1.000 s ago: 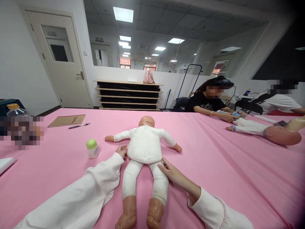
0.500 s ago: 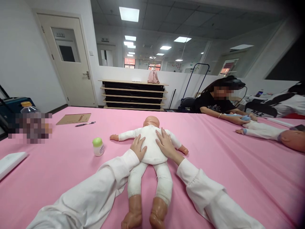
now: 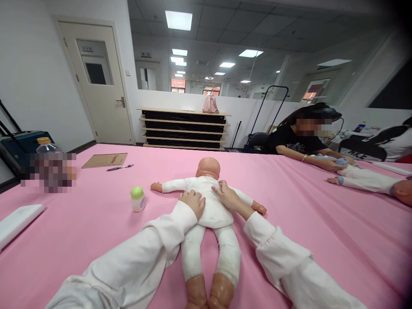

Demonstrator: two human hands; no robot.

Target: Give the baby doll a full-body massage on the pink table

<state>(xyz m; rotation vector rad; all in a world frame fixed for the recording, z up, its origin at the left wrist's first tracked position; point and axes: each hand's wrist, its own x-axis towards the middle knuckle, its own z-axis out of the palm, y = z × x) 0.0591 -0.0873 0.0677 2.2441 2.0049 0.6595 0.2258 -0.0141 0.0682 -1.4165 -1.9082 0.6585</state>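
Observation:
A baby doll (image 3: 214,212) in white cloth, with a bare tan head and feet, lies stretched out on the pink tablecloth, arms spread; no face shows, so it seems to be front down. My left hand (image 3: 193,202) grips the left side of its torso, fingers bent and the thumb on its back. On the opposite side, my right hand (image 3: 229,196) holds the torso near the armpit, its thumb across the upper back. Some fingertips of both hands are hidden along the doll's sides. Left of the doll stands a small white jar with a green lid (image 3: 138,199).
A brown notebook (image 3: 104,160), a pen (image 3: 120,168), a blurred bottle (image 3: 53,167) and a white flat box (image 3: 21,223) lie or stand on the left of the pink tablecloth (image 3: 106,234). At right, another person (image 3: 299,139) handles a second doll (image 3: 367,178).
My fingers have gone from lying spread on the doll's back to curling round its sides. The doll has turned slightly, its legs shifting right. The whole view has also shifted a little.

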